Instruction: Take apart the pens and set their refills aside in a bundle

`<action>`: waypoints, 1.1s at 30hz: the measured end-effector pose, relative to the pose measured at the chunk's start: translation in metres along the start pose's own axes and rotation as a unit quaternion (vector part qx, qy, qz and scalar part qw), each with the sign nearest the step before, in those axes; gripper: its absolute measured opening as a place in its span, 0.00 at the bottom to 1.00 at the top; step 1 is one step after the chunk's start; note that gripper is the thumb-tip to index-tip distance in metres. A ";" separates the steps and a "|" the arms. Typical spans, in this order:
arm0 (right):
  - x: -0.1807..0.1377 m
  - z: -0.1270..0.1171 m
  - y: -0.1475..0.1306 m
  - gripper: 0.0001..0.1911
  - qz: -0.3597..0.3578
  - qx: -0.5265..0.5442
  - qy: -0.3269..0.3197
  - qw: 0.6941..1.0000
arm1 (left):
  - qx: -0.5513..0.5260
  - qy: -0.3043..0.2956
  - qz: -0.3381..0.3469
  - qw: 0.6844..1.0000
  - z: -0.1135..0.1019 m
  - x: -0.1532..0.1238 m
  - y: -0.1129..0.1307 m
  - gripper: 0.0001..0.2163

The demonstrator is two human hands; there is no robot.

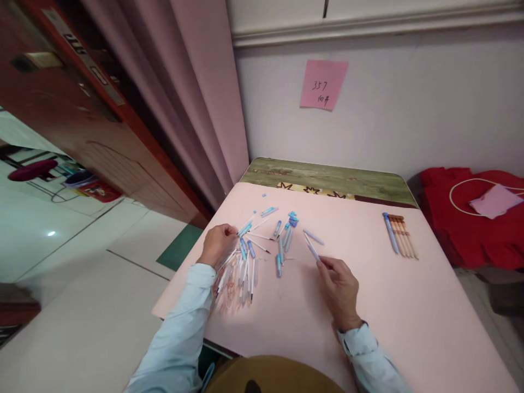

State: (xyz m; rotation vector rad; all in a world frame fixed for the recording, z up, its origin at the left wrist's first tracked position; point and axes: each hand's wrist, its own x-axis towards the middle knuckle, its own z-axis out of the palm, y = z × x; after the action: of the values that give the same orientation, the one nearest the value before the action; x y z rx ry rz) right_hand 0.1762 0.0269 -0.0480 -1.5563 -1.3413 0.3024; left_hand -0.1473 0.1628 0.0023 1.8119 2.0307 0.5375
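Observation:
My right hand point(339, 284) pinches a pale blue pen barrel point(313, 252), with a thin white refill showing at its upper end. Just beyond it, another pale blue barrel point(314, 237) lies on the table. My left hand point(216, 244) is closed at the edge of a loose pile, thumb and fingertips together; what they hold, if anything, I cannot make out. Beside those fingertips are light blue pen pieces point(245, 227) and several white refills point(250, 273) with dark tips. Small blue caps point(292, 219) and short blue pen parts point(279, 265) lie between my hands.
Several pens point(403, 236) stand out in a neat row at the right, one blue, the others beige with brown tops. Pink covering point(388, 316) spreads over the table. A wall with a pink note point(323, 84) rises behind; red cloth point(442, 218) sits at right, a wooden door point(135, 158) at left.

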 end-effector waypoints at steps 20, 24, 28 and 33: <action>-0.001 0.002 0.009 0.13 -0.029 -0.116 -0.063 0.991 | 0.184 -0.124 0.124 0.967 0.012 -0.029 0.039 0.20; -0.001 0.002 0.009 0.13 -0.025 -0.108 -0.063 0.992 | 0.180 -0.130 0.115 0.968 0.013 -0.031 0.041 0.19; -0.002 0.002 0.009 0.13 -0.034 -0.114 -0.064 0.991 | 0.164 -0.124 0.113 0.972 0.013 -0.032 0.040 0.18; -0.003 0.002 0.011 0.14 -0.045 -0.155 -0.080 0.984 | 0.094 -0.079 0.163 0.979 0.001 -0.037 0.044 0.19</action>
State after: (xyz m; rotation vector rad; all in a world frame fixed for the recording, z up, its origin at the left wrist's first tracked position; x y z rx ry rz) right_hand 0.1804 0.0268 -0.0588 -1.7491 -1.6397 0.1699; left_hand -0.1051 0.1301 0.0244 2.2428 1.7387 0.2815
